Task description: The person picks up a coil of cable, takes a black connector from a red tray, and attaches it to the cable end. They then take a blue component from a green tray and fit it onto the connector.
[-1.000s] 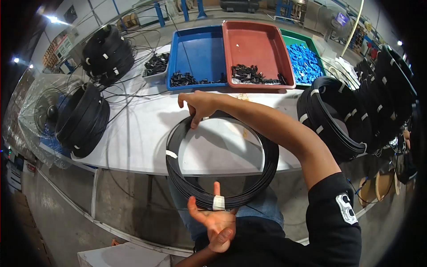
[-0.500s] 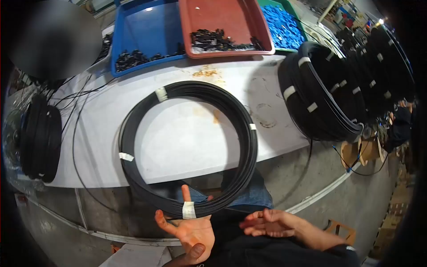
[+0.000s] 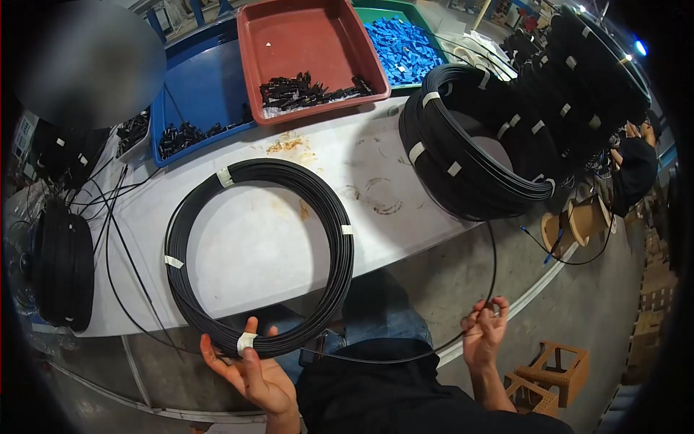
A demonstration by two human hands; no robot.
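Observation:
A large coil of black cable (image 3: pixel 341 267), bound with strips of white tape, lies on the white table and overhangs its front edge. My left hand (image 3: pixel 256 380) grips the coil's near rim from below beside a tape strip, with fingertips showing inside the ring and the thumb on the near side. Off to the right, over the floor, my right hand (image 3: pixel 483 336) pinches a single black cable (image 3: pixel 405 361). That strand runs from near the coil's lower rim to my fingers, then curves up toward the stacked coils.
Stacked black coils (image 3: pixel 434 173) stand at the table's right; more coils (image 3: pixel 61 267) sit at the left. Behind are a blue tray (image 3: pixel 206 76), a red tray (image 3: pixel 303 43) with black parts, and a green tray (image 3: pixel 383 11) of blue pieces. Orange crates (image 3: pixel 564 369) are on the floor.
My right hand has moved right and up and now pinches the black cable. My left hand has closed round the coil's rim. The view has shifted, so the table things appear further left.

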